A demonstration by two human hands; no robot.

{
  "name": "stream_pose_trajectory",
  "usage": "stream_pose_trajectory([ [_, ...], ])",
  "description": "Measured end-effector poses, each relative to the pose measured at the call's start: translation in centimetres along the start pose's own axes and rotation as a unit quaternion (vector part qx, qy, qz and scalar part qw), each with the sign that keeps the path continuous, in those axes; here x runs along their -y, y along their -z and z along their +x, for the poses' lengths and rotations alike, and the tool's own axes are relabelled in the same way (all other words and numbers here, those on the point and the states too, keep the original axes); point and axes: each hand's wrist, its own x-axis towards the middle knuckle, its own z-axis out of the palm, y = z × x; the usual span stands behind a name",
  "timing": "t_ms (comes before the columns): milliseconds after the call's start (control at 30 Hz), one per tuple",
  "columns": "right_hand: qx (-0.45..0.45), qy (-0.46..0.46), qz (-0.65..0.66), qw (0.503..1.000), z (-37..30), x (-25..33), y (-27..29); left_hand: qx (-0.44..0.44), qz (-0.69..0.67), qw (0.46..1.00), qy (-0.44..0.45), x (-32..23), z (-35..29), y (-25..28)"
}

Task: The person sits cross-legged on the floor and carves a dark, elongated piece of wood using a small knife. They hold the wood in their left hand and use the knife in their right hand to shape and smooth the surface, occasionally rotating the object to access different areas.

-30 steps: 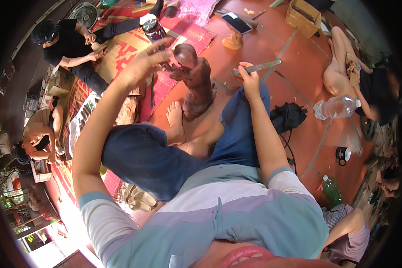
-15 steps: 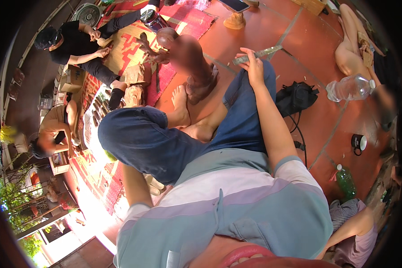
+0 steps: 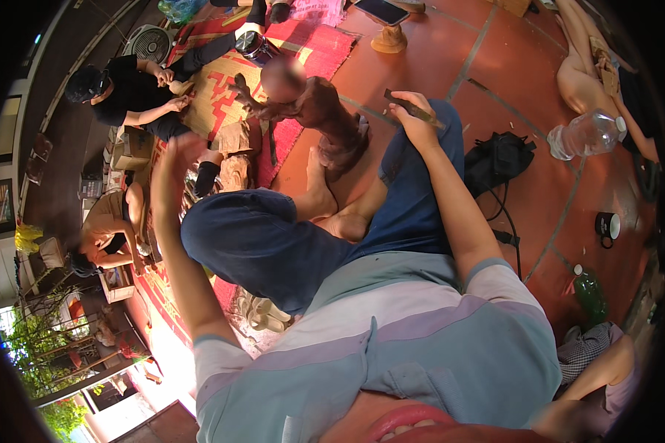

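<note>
My right hand (image 3: 415,122) rests on my right knee, fingers closed around a narrow, flat, dark strip (image 3: 421,112); its material is unclear. My left hand (image 3: 188,148) is raised beyond my left knee, smeared by motion, so its fingers cannot be read. Between and beyond my knees stands a dark brown carved wooden figure (image 3: 329,111) with a rounded top and a branching, hand-like part on its left. My bare feet are near its base. Neither hand touches the figure.
Wood blocks (image 3: 235,166) lie left of the figure on a red patterned mat (image 3: 303,55). Two people work at the left. A phone (image 3: 382,11) sits on a wooden stand. Rightward are a black bag (image 3: 497,164), clear jug (image 3: 587,135), mug (image 3: 606,225) and green bottle (image 3: 590,292).
My left hand has risen from behind my left knee into view. In my right hand, the strip has turned, its right end now pointing lower. The whole view has shifted slightly.
</note>
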Motion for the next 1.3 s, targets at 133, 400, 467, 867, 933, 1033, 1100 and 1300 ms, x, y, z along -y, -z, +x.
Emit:
stream_pose_trajectory([
  [133, -0.063, 0.032, -0.03, 0.997, -0.1, 1.3, -0.5, 0.13, 0.359, 0.886, -0.265, -7.3, 5.8, -10.4],
  [400, -0.067, 0.008, -0.006, 0.998, -0.4, 0.4, -0.2, 0.273, 0.635, 0.668, -0.277, -5.9, 11.0, -15.2],
  [467, -0.069, -0.011, 0.013, 0.998, 0.0, -0.2, -0.2, 0.264, 0.639, 0.66, -0.294, -5.9, 11.1, -15.0],
  [867, -0.095, 0.036, -0.014, 0.995, 0.9, 0.4, -1.3, 0.276, 0.597, 0.689, -0.305, -6.6, 11.0, -15.9],
  [933, -0.101, 0.063, -0.016, 0.993, 0.7, 1.2, -1.7, 0.261, 0.657, 0.656, -0.263, -6.2, 11.6, -15.3],
  [1033, -0.074, 0.079, 0.092, 0.99, 0.2, 3.1, -3.8, 0.051, 0.501, 0.828, -0.248, -5.8, 13.5, -12.6],
  [1100, -0.038, 0.083, 0.173, 0.981, -0.5, 4.5, -5.3, 0.022, 0.323, 0.935, -0.144, -5.5, 14.3, -10.9],
  [1300, 0.038, 0.167, 0.276, 0.946, -0.5, 8.3, -9.6, 0.124, 0.17, 0.974, 0.087, -5.0, 11.8, -11.1],
])
